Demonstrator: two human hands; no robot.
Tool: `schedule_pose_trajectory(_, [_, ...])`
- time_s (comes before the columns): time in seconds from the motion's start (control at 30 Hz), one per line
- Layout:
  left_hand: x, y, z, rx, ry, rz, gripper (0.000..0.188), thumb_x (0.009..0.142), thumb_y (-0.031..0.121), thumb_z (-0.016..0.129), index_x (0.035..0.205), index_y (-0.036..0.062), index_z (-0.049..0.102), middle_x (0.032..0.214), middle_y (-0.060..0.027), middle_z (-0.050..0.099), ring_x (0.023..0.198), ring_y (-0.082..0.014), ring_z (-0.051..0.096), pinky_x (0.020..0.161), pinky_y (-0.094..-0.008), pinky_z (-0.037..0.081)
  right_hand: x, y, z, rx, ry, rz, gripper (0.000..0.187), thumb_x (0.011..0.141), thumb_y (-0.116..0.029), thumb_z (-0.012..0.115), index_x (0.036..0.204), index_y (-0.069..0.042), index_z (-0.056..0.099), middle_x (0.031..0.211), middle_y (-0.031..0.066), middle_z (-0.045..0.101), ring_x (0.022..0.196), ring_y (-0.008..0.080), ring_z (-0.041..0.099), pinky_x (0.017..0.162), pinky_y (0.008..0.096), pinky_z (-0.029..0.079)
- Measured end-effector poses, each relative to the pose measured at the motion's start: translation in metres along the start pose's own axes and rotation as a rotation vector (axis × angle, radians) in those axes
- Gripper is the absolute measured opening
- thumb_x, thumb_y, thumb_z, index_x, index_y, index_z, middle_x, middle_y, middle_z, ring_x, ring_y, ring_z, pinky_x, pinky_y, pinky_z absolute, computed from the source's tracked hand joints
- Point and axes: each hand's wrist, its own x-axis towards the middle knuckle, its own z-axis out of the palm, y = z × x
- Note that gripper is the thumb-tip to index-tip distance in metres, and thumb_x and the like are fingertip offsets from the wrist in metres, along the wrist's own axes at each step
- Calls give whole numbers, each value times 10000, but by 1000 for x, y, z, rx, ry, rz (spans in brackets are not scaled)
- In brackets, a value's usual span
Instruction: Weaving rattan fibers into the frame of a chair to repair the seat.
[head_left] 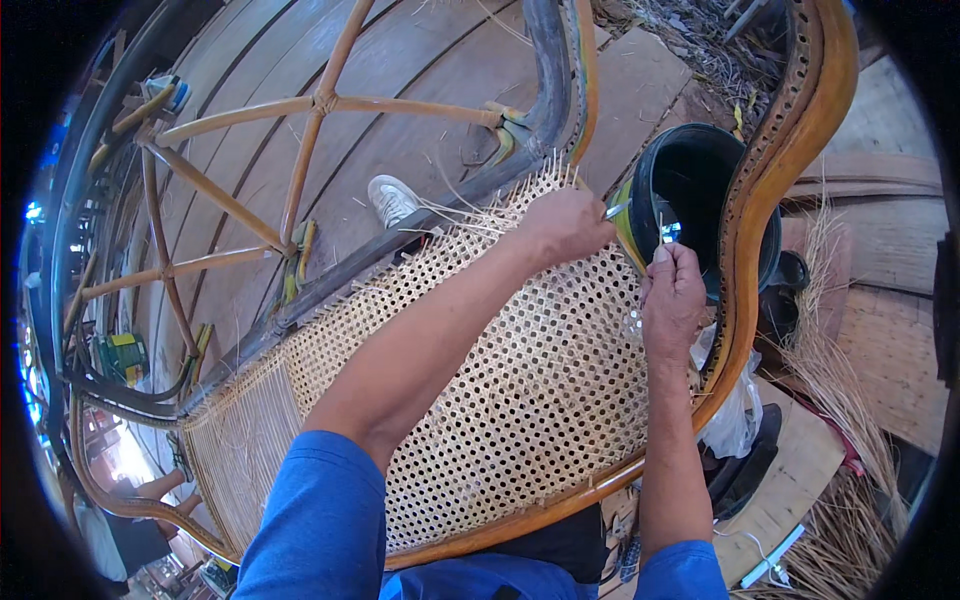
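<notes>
A woven cane panel with a pattern of small holes stretches across a curved wooden frame in front of me. My left hand is closed in a fist over the panel's far right part. A slim, pale grey, blade-like tool sticks out of it to the right; its exact kind is unclear. Just right of the panel, my right hand is pinched shut, and the tip of a thin pale strip shows above its fingers. Loose cane strands trail from the panel's far edge.
A dark bucket stands on the floor beyond the curved frame's inner side. Crossed rattan poles join the frame at the far left. Loose fibre bundles lie at right, near a clear plastic bag. A white shoe shows beyond the panel.
</notes>
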Motion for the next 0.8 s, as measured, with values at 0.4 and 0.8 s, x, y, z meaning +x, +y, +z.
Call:
schedule_pose_trajectory(0.4, [-87,81,-37,-596,-101,-348,207,818,164,465,728,11,571,627,3,533,544,-115,480,530,-279,407,-38,-78,-97,213,-103,228,102,911,-160,515,920,-65,551,652,-21,510,454,34,442,378,177,331])
schedule_pose_trajectory(0.8, [-254,224,143,-12,-497,73,263,788,274,586,782,13,618,693,-159,642,641,-324,650,553,-415,524,-171,-120,-295,-143,195,290,70,886,-95,542,942,-72,577,674,-54,479,559,12,419,494,156,335])
